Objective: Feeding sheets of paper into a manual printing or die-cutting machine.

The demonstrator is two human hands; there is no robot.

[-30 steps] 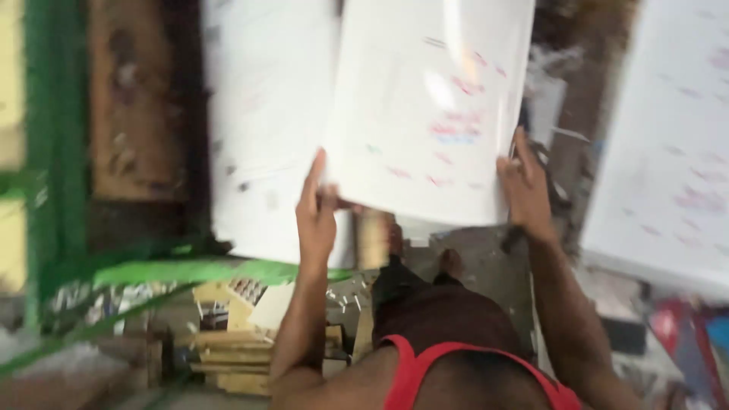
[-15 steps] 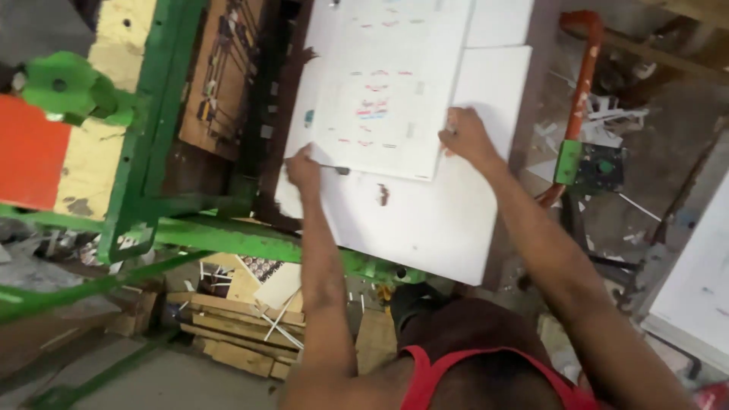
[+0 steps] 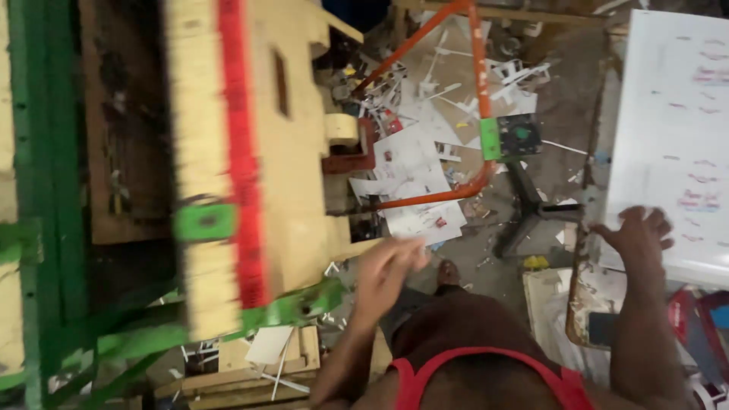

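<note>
My right hand, fingers spread, now rests flat on the white sheet at the right, on the stack it has been moved to. My left hand has let go and hangs blurred, empty, over the littered floor beside the yellow machine; its finger spread I cannot tell.

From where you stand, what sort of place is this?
Most likely a small print-finishing or die-cutting workshop. A green-framed machine with a yellow and red board stands on the left, paper offcuts litter the floor, and the right hand rests on a stack of white printed sheets.
</note>
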